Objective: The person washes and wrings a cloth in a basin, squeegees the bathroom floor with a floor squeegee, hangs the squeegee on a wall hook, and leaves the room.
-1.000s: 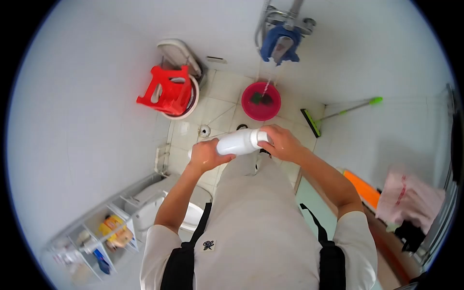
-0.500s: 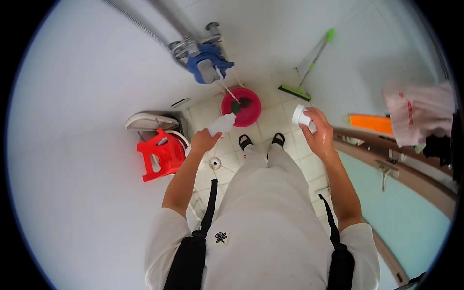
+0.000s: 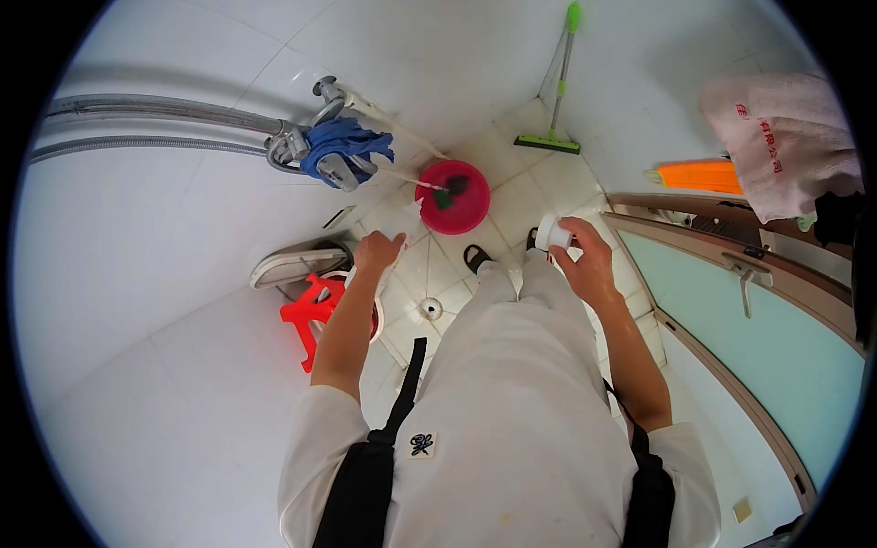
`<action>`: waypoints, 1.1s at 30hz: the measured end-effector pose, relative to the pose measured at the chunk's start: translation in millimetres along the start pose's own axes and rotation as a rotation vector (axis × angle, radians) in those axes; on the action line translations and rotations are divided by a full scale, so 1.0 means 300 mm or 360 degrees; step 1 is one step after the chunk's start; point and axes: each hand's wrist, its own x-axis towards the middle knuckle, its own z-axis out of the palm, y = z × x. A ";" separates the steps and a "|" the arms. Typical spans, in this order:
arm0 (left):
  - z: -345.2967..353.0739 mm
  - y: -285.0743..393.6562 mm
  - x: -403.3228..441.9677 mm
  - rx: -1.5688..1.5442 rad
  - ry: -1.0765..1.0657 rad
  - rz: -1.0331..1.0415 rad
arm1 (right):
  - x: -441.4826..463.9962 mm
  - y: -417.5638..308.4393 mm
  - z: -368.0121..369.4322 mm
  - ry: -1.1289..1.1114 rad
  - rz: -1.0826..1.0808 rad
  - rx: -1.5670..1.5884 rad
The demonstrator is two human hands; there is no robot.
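My left hand (image 3: 377, 253) is wrapped round a white bottle (image 3: 395, 219), which tilts toward the pink basin (image 3: 470, 217) on the floor. The bottle's open-looking top is near the basin's left rim. Between the fingers of my right hand (image 3: 586, 262) is a white cap (image 3: 552, 234), held apart from the bottle. Water runs from the faucet (image 3: 340, 172), which has a blue cloth (image 3: 343, 144) draped on it, into the basin. A green item (image 3: 442, 199) and a dark item (image 3: 456, 184) lie in the basin.
A red stool (image 3: 309, 320) stands at the left beside a round bin. The green floor squeegee (image 3: 548, 143) leans on the far wall. A glass-panelled door (image 3: 703, 301), a pink towel (image 3: 776, 137) and an orange object (image 3: 699, 176) are at the right. A drain (image 3: 430, 309) is in the floor.
My hands have come apart, the bottle in the left and the cap off it in the right. The view has turned, bringing the door into sight on the right.
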 end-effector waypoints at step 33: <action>0.136 -0.396 -0.387 -0.2865 0.0533 0.0347 | 0.054 -0.116 0.189 -0.0410 0.0346 0.0612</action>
